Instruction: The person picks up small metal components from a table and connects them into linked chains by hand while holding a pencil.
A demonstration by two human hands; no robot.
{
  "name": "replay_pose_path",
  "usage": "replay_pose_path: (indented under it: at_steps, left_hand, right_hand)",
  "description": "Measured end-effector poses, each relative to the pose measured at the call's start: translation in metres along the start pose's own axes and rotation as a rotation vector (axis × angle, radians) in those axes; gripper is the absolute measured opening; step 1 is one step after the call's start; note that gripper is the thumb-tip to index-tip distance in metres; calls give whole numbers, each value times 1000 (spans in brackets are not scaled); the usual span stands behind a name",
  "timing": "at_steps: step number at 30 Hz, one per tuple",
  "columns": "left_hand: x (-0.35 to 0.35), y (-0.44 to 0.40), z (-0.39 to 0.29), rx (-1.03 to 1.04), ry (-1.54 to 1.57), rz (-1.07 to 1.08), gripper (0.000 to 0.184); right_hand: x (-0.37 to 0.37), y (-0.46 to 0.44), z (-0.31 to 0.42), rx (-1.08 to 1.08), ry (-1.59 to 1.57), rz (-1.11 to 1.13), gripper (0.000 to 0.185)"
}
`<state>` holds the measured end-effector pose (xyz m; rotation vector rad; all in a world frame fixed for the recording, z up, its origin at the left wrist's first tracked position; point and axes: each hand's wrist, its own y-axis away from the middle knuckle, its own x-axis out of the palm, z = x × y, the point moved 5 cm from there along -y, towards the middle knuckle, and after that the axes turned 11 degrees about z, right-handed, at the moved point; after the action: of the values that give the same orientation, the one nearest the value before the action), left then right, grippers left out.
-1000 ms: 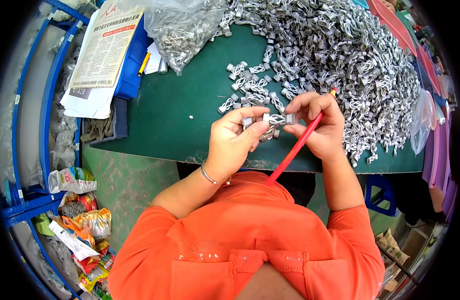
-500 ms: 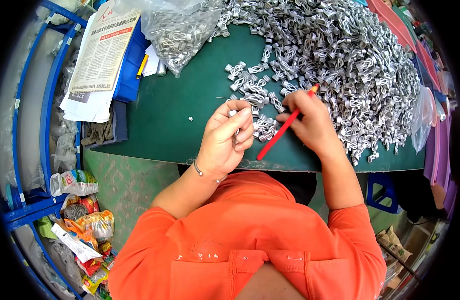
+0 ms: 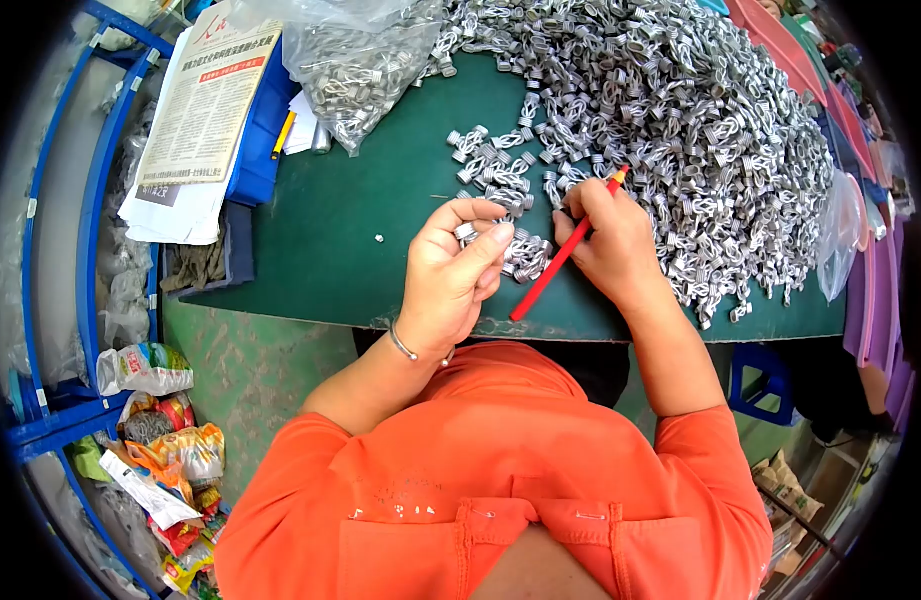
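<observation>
My left hand (image 3: 452, 262) is curled, thumb and fingers pinching a small silver metal fitting (image 3: 466, 233) that they partly hide. A metal bangle sits on that wrist. To its right, my right hand (image 3: 616, 245) grips a long red pencil (image 3: 552, 274), slanted with its yellowish end up by the knuckles and its other end low over the table edge. The right fingertips are close to the loose fittings; whether they touch one I cannot tell. A small group of similar looped, ribbed fittings (image 3: 502, 182) lies just beyond and between both hands.
A big heap of fittings (image 3: 680, 130) covers the right and back of the green table (image 3: 330, 250). A clear plastic bag of fittings (image 3: 355, 90) stands at the back. Left of it are a newspaper (image 3: 208, 100) on a blue bin (image 3: 257, 140) and a yellow pencil (image 3: 283, 135).
My left fingers have loosened and shifted slightly, so more of the fitting shows. My right hand has turned a little, and the red pencil has moved slightly left with it.
</observation>
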<state>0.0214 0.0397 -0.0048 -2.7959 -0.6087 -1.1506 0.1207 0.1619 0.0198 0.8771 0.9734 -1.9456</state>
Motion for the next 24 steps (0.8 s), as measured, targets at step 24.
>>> replay_pose_path:
  at_steps: [24]
  left_hand:
    - [23,15,-16,316,-564,65,23]
  right_hand:
    - [5,4,-1,-97,-1296,37,36]
